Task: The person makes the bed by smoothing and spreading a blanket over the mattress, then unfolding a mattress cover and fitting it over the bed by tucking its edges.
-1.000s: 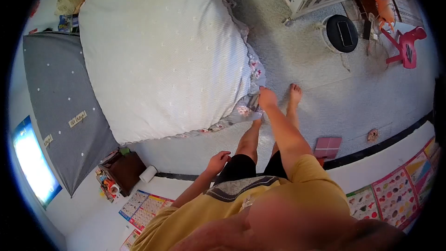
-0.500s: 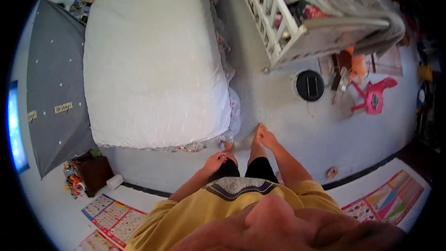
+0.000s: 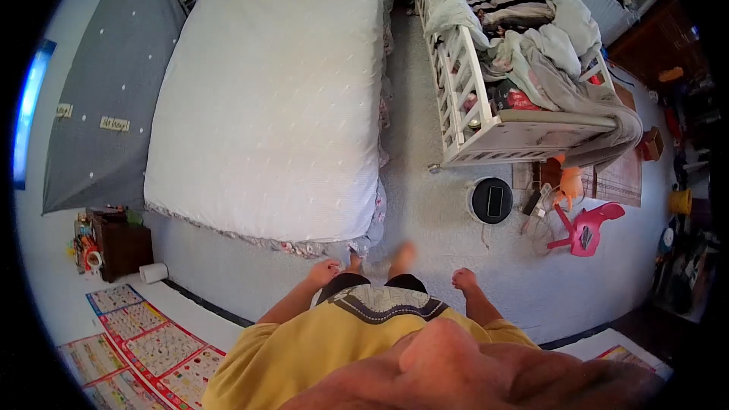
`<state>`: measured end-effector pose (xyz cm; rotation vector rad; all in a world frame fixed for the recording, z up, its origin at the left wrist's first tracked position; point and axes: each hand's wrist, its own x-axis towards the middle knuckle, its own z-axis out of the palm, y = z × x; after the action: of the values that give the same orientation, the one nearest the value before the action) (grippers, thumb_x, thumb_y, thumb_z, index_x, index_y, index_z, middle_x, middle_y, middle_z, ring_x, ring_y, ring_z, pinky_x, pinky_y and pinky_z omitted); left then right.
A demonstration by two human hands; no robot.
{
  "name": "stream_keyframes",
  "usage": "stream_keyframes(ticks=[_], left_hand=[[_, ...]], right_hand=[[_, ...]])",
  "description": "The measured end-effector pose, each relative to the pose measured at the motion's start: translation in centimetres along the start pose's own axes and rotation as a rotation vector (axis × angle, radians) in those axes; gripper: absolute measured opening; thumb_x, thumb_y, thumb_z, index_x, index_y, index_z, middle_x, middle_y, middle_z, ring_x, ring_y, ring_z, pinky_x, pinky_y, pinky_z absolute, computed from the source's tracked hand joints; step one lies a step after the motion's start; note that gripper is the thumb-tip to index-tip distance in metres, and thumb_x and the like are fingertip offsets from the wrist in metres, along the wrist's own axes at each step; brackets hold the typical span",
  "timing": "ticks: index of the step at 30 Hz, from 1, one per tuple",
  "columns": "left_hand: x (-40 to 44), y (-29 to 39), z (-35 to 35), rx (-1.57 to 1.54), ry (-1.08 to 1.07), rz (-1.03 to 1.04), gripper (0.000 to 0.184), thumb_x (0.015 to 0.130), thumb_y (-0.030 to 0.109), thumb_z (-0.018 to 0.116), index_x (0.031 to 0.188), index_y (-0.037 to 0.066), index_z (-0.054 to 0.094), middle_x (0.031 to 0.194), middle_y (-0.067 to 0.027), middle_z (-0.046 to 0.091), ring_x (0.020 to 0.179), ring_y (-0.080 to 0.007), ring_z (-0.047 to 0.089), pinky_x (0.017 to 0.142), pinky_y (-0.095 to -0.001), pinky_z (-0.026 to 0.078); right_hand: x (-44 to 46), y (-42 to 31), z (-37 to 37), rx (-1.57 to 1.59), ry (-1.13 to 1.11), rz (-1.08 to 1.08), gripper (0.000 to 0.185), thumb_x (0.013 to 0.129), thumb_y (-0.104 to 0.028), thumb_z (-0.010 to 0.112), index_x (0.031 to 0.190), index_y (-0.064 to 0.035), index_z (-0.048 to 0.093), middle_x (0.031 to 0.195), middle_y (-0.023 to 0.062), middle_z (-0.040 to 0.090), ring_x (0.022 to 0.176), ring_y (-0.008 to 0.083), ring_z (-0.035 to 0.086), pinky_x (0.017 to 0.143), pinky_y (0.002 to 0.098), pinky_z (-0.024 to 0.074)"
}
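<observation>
My left hand [image 3: 324, 271] hangs beside my left thigh, near the foot end of the bed [image 3: 266, 99]. Its fingers are loosely curled, and whether they hold anything is too small to tell. On the other side of my body, my right hand [image 3: 464, 279] hangs over the grey floor with its fingers closed; nothing can be made out in it. The bed has a smooth white sheet and a ruffled floral skirt [image 3: 304, 247] along its lower edge. Neither hand touches the bed.
A white crib [image 3: 465, 91] piled with clothes stands right of the bed. Before it are a round black stool [image 3: 492, 200] with a phone [image 3: 495, 201] on top, cables and a pink chair [image 3: 586, 229]. A dark cabinet [image 3: 121, 247] and paper roll [image 3: 153, 272] are at the left.
My right hand has left the bed's corner and come back to my right side. The view has shifted, showing more of the crib. My left hand stays low beside my thigh.
</observation>
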<state>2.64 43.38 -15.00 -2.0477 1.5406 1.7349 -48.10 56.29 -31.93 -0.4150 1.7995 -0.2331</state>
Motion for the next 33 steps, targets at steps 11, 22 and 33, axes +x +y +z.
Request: stream_keyframes(ticks=[11, 22, 33], left_hand=[[-3.1, -6.7, -1.6, 0.245, -0.099, 0.074, 0.033, 0.082, 0.024, 0.053, 0.109, 0.007, 0.064, 0.092, -0.0133, 0.068, 0.085, -0.0271, 0.064, 0.076, -0.0369, 0.05], [-4.6, -17.2, -8.6, -0.065, 0.218, 0.166, 0.031, 0.081, 0.025, 0.053, 0.104, 0.009, 0.065, 0.097, -0.0163, 0.066, 0.091, -0.0304, 0.062, 0.079, -0.0386, 0.049], [-18.9, -33.6, -5.2, -0.161, 0.476, -0.444, 0.029, 0.074, 0.017, 0.058, 0.1, 0.008, 0.069, 0.1, -0.0163, 0.066, 0.095, -0.0325, 0.062, 0.084, -0.0399, 0.049]], right_hand=[[-6.8, -14.0, 8.2, -0.025, -0.187, -0.275, 0.019, 0.089, -0.016, 0.053, 0.103, -0.0038, 0.057, 0.084, 0.0069, 0.062, 0.068, 0.0141, 0.061, 0.058, 0.0261, 0.0507], [-15.6, -17.6, 10.4, -0.616, -0.086, -0.418, 0.018, 0.082, -0.017, 0.051, 0.087, -0.005, 0.064, 0.068, 0.0086, 0.064, 0.063, 0.0164, 0.062, 0.054, 0.0305, 0.05], [-4.8, -16.5, 15.3, -0.925, -0.323, -0.927, 0.022, 0.085, -0.018, 0.056, 0.095, -0.0001, 0.064, 0.079, 0.0114, 0.067, 0.064, 0.0184, 0.064, 0.06, 0.0306, 0.0512]])
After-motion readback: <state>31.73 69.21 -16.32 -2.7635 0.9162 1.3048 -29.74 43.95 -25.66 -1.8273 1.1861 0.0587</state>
